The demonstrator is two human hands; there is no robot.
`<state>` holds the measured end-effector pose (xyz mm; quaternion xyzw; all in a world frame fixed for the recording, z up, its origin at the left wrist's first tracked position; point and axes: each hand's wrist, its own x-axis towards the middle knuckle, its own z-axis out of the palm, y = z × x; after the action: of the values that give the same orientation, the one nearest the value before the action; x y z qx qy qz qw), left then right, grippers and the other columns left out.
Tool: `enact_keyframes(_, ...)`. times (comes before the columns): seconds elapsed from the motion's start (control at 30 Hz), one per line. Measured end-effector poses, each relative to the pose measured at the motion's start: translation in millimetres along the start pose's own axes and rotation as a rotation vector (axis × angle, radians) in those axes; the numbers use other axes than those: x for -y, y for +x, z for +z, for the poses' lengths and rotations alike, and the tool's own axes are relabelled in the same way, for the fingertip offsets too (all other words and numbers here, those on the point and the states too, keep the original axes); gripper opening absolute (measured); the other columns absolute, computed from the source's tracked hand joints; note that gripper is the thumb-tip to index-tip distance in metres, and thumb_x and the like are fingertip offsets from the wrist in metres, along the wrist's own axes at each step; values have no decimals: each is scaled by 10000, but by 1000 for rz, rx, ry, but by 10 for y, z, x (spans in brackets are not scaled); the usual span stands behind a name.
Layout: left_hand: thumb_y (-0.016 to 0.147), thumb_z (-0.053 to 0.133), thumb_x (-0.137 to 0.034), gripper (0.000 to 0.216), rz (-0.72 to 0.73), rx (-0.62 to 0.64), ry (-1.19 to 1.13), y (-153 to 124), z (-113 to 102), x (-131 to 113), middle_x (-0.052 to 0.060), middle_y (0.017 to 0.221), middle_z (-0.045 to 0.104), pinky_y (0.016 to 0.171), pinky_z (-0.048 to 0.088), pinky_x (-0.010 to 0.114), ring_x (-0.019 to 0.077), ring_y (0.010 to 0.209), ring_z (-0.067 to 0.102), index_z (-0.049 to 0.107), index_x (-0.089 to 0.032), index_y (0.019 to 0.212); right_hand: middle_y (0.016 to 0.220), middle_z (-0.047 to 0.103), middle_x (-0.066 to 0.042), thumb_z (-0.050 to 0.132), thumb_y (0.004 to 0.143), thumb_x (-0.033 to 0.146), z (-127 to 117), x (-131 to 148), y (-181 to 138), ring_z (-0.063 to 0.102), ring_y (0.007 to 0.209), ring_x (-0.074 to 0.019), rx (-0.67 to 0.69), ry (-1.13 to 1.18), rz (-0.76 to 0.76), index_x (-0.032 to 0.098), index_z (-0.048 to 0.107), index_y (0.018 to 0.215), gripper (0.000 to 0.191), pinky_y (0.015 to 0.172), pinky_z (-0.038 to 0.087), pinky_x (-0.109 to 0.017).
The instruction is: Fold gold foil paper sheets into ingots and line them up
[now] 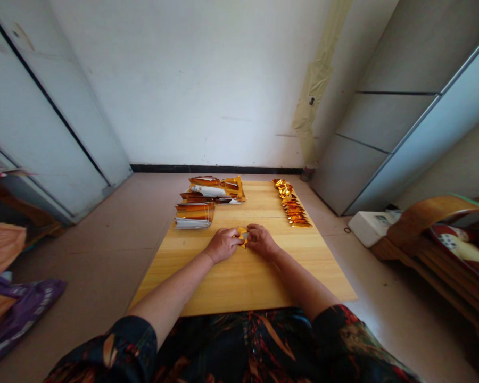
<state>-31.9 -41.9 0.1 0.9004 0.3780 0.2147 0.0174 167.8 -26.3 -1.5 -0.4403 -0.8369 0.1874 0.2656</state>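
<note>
My left hand (222,245) and my right hand (263,242) meet over the middle of the wooden table (207,292). Between them is a small piece of gold foil paper (243,231), with a pale patch showing at its centre. Fingers of both hands are closed on its sides; parts of the paper are hidden under them. Beyond my left hand lie bundles of gold and white paper sheets (195,211), with more gold-brown sheets (234,187) behind. Farther off to the right runs a row of shiny folded gold paper pieces (296,208), packed side by side.
A white wall (203,96) stands behind the table. A grey refrigerator-like cabinet (367,122) rises at right, near a white box (369,227) and a wooden seat (423,255). Orange and purple bags (27,298) lie at left.
</note>
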Motion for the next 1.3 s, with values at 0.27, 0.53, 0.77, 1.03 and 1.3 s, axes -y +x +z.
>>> enact_keyframes(0.27, 816, 511, -162, 316, -56, 54, 58, -2, -59, -129, 37, 986, 616, 821, 449, 336, 182, 911, 578, 690, -305, 1034, 1049, 618, -83, 662, 734, 180, -62, 30, -126, 558, 975, -181, -141, -78, 0, 181, 662, 798, 64, 846, 428, -287)
enact_keyframes(0.53, 866, 459, -218, 271, -223, 91, 216, 52, -110, -518, 92, 893, 591, 732, 424, 351, 223, 841, 545, 671, -231, 1034, 871, 634, -45, 505, 908, 279, -83, 388, -342, 516, 831, -155, 46, -468, -68, 218, 673, 870, 183, 724, 347, -255)
enact_keyframes(0.77, 822, 488, -124, 264, -92, 154, 32, 121, -152, -147, 53, 855, 645, 785, 444, 299, 178, 854, 571, 706, -228, 927, 909, 634, -39, 425, 947, 263, -55, 428, -340, 509, 867, -167, 96, -581, -69, 215, 637, 906, 221, 727, 334, -279)
enact_keyframes(1.03, 784, 479, -69, 306, 88, 167, -70, 168, -201, 130, 45, 917, 704, 849, 455, 303, 170, 898, 595, 721, -202, 915, 973, 625, -72, 415, 937, 214, 45, 543, -400, 500, 891, -191, 97, -638, -13, 189, 596, 907, 185, 730, 325, -311)
enact_keyframes(1.3, 737, 521, -83, 378, 19, 140, -105, -49, -223, 108, 35, 1128, 672, 952, 441, 314, 165, 1047, 587, 676, -223, 1053, 870, 667, -58, 450, 913, 226, -41, 454, -392, 519, 870, -176, 17, -542, -55, 199, 631, 864, 189, 781, 291, -313)
